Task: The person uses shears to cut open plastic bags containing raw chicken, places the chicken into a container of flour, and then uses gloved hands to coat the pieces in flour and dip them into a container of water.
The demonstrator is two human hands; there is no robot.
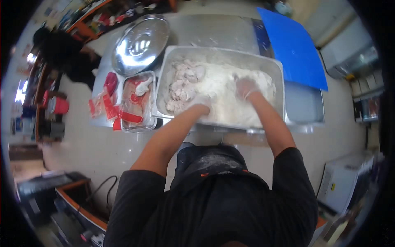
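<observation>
A deep rectangular metal pan [222,50] on the table holds white flour [220,82]. Lumpy floured pieces [185,84], which look like chicken, are heaped along its left side. More flour-covered lumps [265,82] lie at its right end. Both my hands wear thin clear gloves and are down in the pan. My left hand [201,102] is beside the left heap near the front wall, its fingers hidden by flour and glove. My right hand [246,87] is right of the middle, over the flour, its fingers smeared by motion. Whether either holds a piece cannot be made out.
Left of the pan stands a smaller metal tray [153,92] with red-and-clear plastic bags [109,107] about it. Behind it lies a large round steel lid [142,43]. A blue board [294,49] covers part of another metal container [304,103] at right. A person [68,53] in dark clothes is far left.
</observation>
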